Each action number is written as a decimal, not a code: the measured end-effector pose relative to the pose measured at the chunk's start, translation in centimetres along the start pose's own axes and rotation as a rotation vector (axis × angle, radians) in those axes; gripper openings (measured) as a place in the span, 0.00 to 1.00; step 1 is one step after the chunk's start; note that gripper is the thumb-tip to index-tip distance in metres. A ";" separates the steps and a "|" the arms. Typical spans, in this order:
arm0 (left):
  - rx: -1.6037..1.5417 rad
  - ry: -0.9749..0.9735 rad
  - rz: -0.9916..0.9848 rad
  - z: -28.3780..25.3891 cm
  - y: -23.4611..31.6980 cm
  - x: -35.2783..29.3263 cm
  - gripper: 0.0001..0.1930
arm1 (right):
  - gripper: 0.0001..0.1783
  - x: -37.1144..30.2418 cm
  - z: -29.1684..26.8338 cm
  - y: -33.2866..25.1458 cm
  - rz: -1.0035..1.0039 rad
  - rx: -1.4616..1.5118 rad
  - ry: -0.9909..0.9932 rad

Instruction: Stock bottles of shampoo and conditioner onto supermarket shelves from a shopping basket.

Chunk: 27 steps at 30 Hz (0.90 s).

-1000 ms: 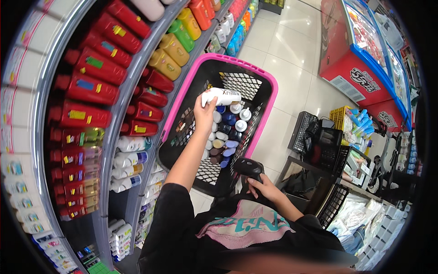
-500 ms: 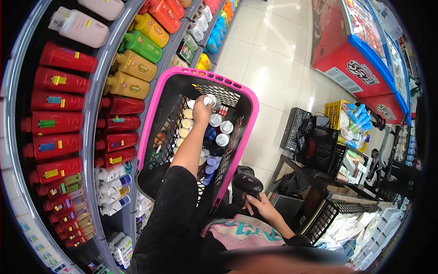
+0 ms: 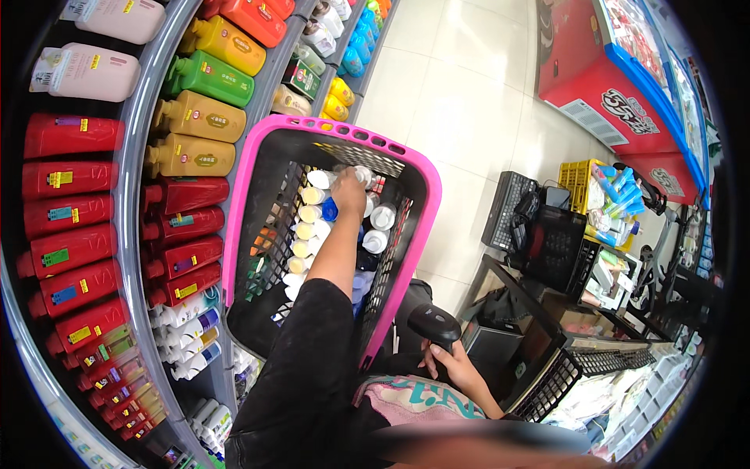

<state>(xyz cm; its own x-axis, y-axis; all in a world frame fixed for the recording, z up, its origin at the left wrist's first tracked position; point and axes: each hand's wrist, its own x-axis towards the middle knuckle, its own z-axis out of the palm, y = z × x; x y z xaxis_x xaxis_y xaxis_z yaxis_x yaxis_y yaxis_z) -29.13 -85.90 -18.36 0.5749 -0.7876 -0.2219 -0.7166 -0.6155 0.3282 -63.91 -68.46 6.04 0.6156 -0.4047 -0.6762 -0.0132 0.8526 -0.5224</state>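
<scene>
L hand [image 3: 349, 193] is reaching deep into the pink-rimmed shopping basket [image 3: 406, 168], sitting at the far end of the load, fingers curling down around a white bottle [image 3: 344, 177] lying on its side. Bottle's long axis is running roughly L-R across the basket, cap end poking out twd the shelf side, body mostly hidden under the knuckles; grip looks closed on it, though fingertips themselves aren't showing. Bottle is resting on top of the packed upright bottles w/ white and yellow caps [image 3: 306, 227], near the basket's far wall. L arm is extending nearly straight, dark sleeve [image 3: 301, 367] covering the upper part, forearm bare, wrist bent slightly down. L hand is the nearer one by far. R hand [image 3: 453, 367] is staying low by the person's torso, well apart from the basket, fingers wrapping the handle of a black handheld scanner [image 3: 433, 324], head of scanner pointing up and L. Shelf of red bottles [image 3: 74, 203] is running along the L side, just beside the basket.
</scene>
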 end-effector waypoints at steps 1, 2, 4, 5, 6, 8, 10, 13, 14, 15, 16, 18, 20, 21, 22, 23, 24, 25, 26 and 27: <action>0.010 0.009 0.013 0.0 0.2 0.0 0.23 | 0.14 0.0 0.0 0.1 -0.004 -0.001 -0.004; 0.020 0.019 0.026 -0.1 0.4 -0.1 0.25 | 0.15 -0.1 0.0 0.2 -0.008 -0.003 -0.010; -0.009 -0.008 0.036 -0.5 -0.3 0.1 0.28 | 0.15 -0.1 0.2 0.2 -0.006 -0.018 -0.017; -0.038 -0.036 0.049 -0.7 -0.7 0.1 0.30 | 0.15 -0.1 0.4 0.2 -0.004 -0.032 -0.022; -0.038 -0.033 0.048 -1.2 -0.8 -0.1 0.30 | 0.15 -0.2 0.5 0.4 -0.005 -0.033 -0.024; -0.083 0.031 0.165 -2.3 -1.1 -0.9 0.32 | 0.16 -0.1 0.7 1.0 -0.023 -0.054 -0.040; -0.164 0.050 0.223 -4.1 -1.6 -2.1 0.33 | 0.16 -0.1 1.2 1.1 -0.025 -0.071 -0.067; -0.268 0.093 0.252 -7.6 -2.9 -4.8 0.30 | 0.15 0.1 2.1 1.7 -0.040 -0.097 -0.121; -0.316 0.090 0.289 -9.0 -3.5 -5.9 0.30 | 0.15 0.1 2.4 2.0 -0.054 -0.101 -0.141; -0.338 0.082 0.316 -10.7 -4.0 -7.2 0.29 | 0.15 0.1 2.8 2.4 -0.071 -0.112 -0.154; -0.359 0.072 0.339 -12.5 -4.7 -8.7 0.29 | 0.14 -0.1 3.6 2.6 -0.069 -0.123 -0.151; -0.355 0.067 0.354 -16.1 -5.9 -12.1 0.28 | 0.14 -0.7 4.9 3.0 -0.073 -0.147 -0.148; -0.451 0.098 0.380 -18.9 -8.5 -15.9 0.26 | 0.13 -1.3 6.9 3.6 -0.098 -0.220 -0.133; -0.467 0.059 0.338 -21.4 -8.8 -18.2 0.25 | 0.14 -1.7 7.8 3.8 -0.107 -0.238 -0.136; -0.492 0.094 0.344 -22.9 -10.3 -20.4 0.23 | 0.15 -2.0 8.8 3.9 -0.112 -0.260 -0.149; -0.522 0.116 0.315 -24.6 -11.7 -22.8 0.22 | 0.16 -2.1 9.6 4.4 -0.115 -0.279 -0.156; -0.555 0.138 0.293 -26.2 -13.1 -25.3 0.21 | 0.16 -2.3 10.7 5.0 -0.141 -0.298 -0.170; -0.611 0.189 0.280 -27.3 -14.6 -27.4 0.18 | 0.16 -2.5 11.4 5.5 -0.156 -0.316 -0.185; -0.621 0.277 0.280 -28.5 -16.0 -29.8 0.17 | 0.15 -2.8 12.3 6.1 -0.171 -0.334 -0.198; -0.639 0.340 0.248 -29.4 -17.7 -32.1 0.16 | 0.15 -3.2 13.6 6.5 -0.176 -0.347 -0.197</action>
<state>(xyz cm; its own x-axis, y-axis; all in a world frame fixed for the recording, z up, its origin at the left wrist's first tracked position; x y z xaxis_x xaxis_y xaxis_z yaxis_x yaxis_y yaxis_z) -23.27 -48.88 9.97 0.5908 -0.7846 0.1882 -0.5322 -0.2036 0.8218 -55.30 -57.12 11.85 0.7706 -0.4341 -0.4666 -0.1381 0.6010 -0.7872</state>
